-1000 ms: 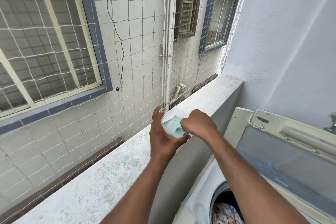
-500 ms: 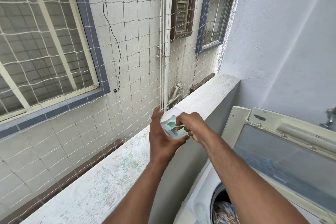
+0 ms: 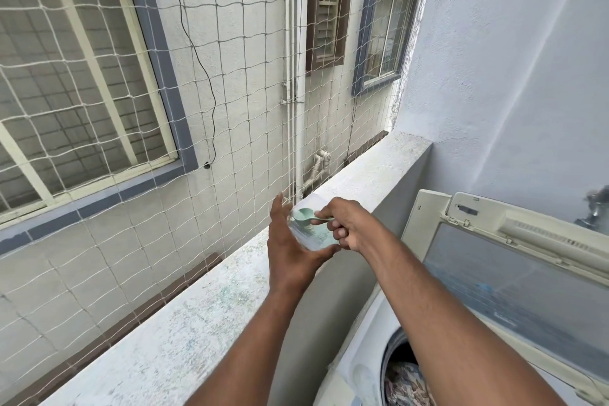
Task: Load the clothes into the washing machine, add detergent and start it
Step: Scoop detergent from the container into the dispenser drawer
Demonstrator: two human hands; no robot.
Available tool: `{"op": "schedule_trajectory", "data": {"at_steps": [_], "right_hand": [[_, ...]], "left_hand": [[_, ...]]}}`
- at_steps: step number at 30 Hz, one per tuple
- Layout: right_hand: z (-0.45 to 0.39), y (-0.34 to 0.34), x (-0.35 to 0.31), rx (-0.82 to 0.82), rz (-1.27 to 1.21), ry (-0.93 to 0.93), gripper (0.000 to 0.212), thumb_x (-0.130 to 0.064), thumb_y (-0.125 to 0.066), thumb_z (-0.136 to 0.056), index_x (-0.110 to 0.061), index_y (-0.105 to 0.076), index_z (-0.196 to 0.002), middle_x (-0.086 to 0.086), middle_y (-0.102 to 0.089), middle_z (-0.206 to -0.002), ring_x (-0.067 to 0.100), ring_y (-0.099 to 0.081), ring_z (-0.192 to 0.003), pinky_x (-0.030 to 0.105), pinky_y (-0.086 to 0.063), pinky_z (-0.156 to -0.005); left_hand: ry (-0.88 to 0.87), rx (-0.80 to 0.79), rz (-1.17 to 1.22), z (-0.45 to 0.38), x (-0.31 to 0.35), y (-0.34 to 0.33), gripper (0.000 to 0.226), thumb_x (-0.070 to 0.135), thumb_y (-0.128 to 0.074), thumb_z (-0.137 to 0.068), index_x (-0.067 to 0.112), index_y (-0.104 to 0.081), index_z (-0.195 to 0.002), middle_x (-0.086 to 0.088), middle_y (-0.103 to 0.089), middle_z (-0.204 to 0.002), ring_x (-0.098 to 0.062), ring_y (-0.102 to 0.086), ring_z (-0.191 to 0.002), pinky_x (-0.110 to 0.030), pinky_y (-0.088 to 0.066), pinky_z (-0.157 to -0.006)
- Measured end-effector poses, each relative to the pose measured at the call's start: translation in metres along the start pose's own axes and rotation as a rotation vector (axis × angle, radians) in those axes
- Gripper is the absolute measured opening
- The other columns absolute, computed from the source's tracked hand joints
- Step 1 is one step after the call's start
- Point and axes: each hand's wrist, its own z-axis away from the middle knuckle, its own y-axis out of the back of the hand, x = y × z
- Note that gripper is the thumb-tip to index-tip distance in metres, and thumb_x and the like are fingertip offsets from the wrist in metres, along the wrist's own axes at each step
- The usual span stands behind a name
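Both hands engaged: left hand (image 3: 290,254) cupped detergent tub (image 3: 313,231); right hand (image 3: 346,224), at tub's 3 o'clock, pinched green scoop (image 3: 304,215) w/ bowl inside tub. No legible writing.

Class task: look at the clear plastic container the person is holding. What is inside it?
Inside the clear plastic container sits a pale green plastic scoop, its handle pinched by the right hand, over pale powder. The left hand covers the container's near side, so its depth is hidden.

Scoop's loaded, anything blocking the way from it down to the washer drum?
Nothing visible: the lid is raised and the drum open with clothes inside. The right hand holds the scoop over the container in the left hand.
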Motion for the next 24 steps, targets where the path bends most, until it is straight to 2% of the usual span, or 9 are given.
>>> {"op": "schedule_trajectory", "data": {"at_steps": [3, 5, 7, 11, 15, 18, 22, 24], "right_hand": [[0.0, 0.006, 0.002, 0.006, -0.031, 0.006, 0.019, -0.016, -0.063, -0.09, -0.004, -0.075, -0.083, -0.005, -0.027, -0.05, 0.009, -0.016, -0.037, 0.021, -0.014, -0.043], [0.004, 0.009, 0.003, 0.015, -0.051, 0.014, 0.019, -0.016, -0.063, -0.089, -0.003, -0.076, -0.085, -0.005, -0.027, -0.051, 0.009, -0.016, -0.038, 0.02, -0.014, -0.043], [0.006, 0.011, 0.005, 0.025, -0.067, 0.021, 0.019, -0.015, -0.062, -0.088, -0.002, -0.076, -0.086, -0.005, -0.027, -0.051, 0.009, -0.016, -0.037, 0.019, -0.014, -0.041], [0.01, 0.015, 0.008, 0.038, -0.111, 0.02, 0.022, -0.015, -0.06, -0.086, -0.002, -0.077, -0.088, -0.005, -0.028, -0.05, 0.009, -0.016, -0.036, 0.017, -0.015, -0.04], [0.017, 0.026, 0.011, 0.028, -0.16, 0.017, 0.026, -0.015, -0.055, -0.085, -0.002, -0.078, -0.091, -0.005, -0.029, -0.049, 0.009, -0.018, -0.037, 0.015, -0.018, -0.039], [0.025, 0.039, 0.014, 0.01, -0.203, -0.006, 0.027, -0.015, -0.052, -0.085, -0.004, -0.077, -0.09, -0.004, -0.033, -0.052, 0.009, -0.02, -0.039, 0.015, -0.019, -0.039], [0.04, 0.061, 0.02, 0.034, -0.259, -0.017, 0.028, -0.014, -0.05, -0.085, -0.004, -0.077, -0.09, -0.004, -0.039, -0.054, 0.009, -0.024, -0.04, 0.015, -0.021, -0.041], [0.048, 0.074, 0.025, 0.047, -0.28, -0.018, 0.028, -0.014, -0.05, -0.085, -0.004, -0.077, -0.089, -0.004, -0.041, -0.053, 0.009, -0.027, -0.04, 0.015, -0.024, -0.041]], "left_hand": [[0.017, 0.025, -0.013, -0.001, 0.001, 0.0, 0.138, 0.025, -0.106, -0.05, 0.03, -0.022, -0.16, 0.033, -0.052, -0.119, 0.023, -0.054, -0.107, 0.003, -0.037, -0.086], [0.033, 0.041, -0.042, -0.001, 0.002, 0.0, 0.139, 0.028, -0.106, -0.05, 0.031, -0.02, -0.16, 0.026, -0.052, -0.122, 0.009, -0.057, -0.109, -0.005, -0.039, -0.09], [0.041, 0.047, -0.081, -0.001, 0.001, 0.0, 0.141, 0.034, -0.105, -0.051, 0.033, -0.017, -0.16, 0.013, -0.053, -0.133, -0.009, -0.056, -0.119, -0.019, -0.042, -0.098], [0.054, 0.065, -0.137, -0.002, -0.001, 0.0, 0.142, 0.043, -0.103, -0.051, 0.034, -0.013, -0.16, -0.002, -0.054, -0.147, -0.02, -0.054, -0.134, -0.033, -0.045, -0.109], [0.046, 0.079, -0.138, -0.002, 0.002, 0.0, 0.139, 0.05, -0.102, -0.051, 0.033, -0.017, -0.16, 0.0, -0.053, -0.147, -0.017, -0.05, -0.135, -0.029, -0.041, -0.107], [0.017, 0.123, -0.146, 0.0, 0.004, -0.001, 0.123, 0.049, -0.099, -0.059, 0.03, -0.028, -0.156, 0.003, -0.055, -0.143, -0.015, -0.051, -0.133, -0.029, -0.039, -0.108], [-0.043, 0.192, -0.155, 0.001, 0.005, 0.0, 0.091, 0.042, -0.095, -0.07, 0.024, -0.048, -0.146, 0.004, -0.06, -0.14, -0.016, -0.056, -0.13, -0.042, -0.045, -0.113], [-0.066, 0.197, -0.16, 0.004, 0.01, -0.003, 0.078, 0.04, -0.093, -0.074, 0.024, -0.055, -0.14, 0.006, -0.062, -0.136, -0.016, -0.058, -0.127, -0.042, -0.047, -0.111]]}}
